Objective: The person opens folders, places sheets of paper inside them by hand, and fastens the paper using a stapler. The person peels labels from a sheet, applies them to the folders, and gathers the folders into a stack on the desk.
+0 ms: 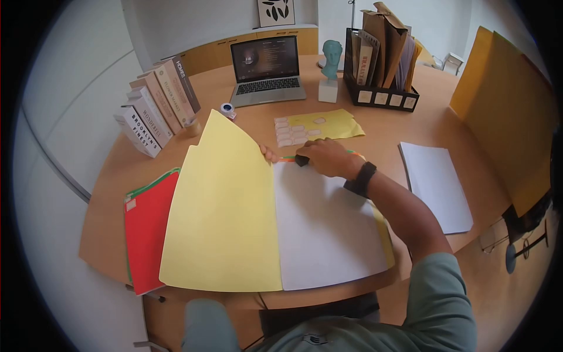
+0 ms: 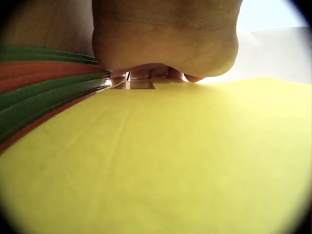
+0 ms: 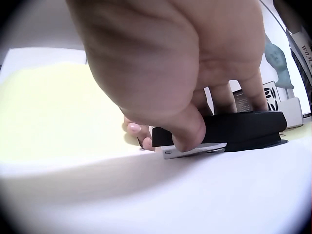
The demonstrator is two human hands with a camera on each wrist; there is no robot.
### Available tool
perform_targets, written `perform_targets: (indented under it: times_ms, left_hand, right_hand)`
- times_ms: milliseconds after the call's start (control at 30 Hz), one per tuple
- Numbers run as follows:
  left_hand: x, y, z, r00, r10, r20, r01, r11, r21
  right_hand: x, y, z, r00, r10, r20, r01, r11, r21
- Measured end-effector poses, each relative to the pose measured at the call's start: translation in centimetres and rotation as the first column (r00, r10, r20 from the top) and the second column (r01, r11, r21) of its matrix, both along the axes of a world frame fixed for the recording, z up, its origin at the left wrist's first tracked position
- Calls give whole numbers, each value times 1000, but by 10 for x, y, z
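A yellow folder (image 1: 226, 211) lies spread at the table's front, its left cover raised. White paper sheets (image 1: 328, 234) lie over its right half. At the far edge of the sheets, my right hand (image 1: 327, 157) grips a black stapler (image 3: 248, 127), thumb on the near side and fingers over the far side. The stapler's jaws sit over the paper's top edge. My left hand (image 1: 268, 154) holds the folder by its top edge near the fold; the raised cover hides most of it, and its fingertips (image 3: 134, 127) show just beside the stapler.
Red and green folders (image 1: 151, 234) are stacked at left. A yellow sheet with labels (image 1: 346, 124) lies beyond the hands, a white paper stack (image 1: 437, 185) at right. Farther back stand books (image 1: 158, 108), a laptop (image 1: 267, 70), a bust (image 1: 332, 61) and a black file organizer (image 1: 381, 97).
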State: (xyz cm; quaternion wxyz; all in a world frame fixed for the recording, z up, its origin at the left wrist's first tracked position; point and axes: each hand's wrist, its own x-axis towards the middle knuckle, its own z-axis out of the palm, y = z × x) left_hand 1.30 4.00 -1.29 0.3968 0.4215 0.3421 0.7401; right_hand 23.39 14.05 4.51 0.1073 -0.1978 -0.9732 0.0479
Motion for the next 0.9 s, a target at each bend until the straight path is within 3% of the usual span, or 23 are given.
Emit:
perform_targets:
  times_ms: [100,200,533,733,900]
  left_hand:
    - [-2,-2,-1,1000,8,2,-8,1000,-10]
    - [0,-3,-3,1000,6,0,-6,1000,-21]
    - [-3,-10,-4,1000,11,-2,-11,998,-54]
    - [-2,-11,-7,1000,17,-14,-18,997,-73]
    - [-3,-8,-8,999,39,-35,-44,990,-135]
  right_hand:
    - [2,-4,-13,997,18,-74,-9,992,123]
    - [3,-5,-5,999,-5,-44,7,999,45]
    - [19,18,6,988,-19,-152,40,990,138]
    - [81,54,22,939,-335,-74,342,930,133]
    - [131,80,7,886,-464,-5,462,881,97]
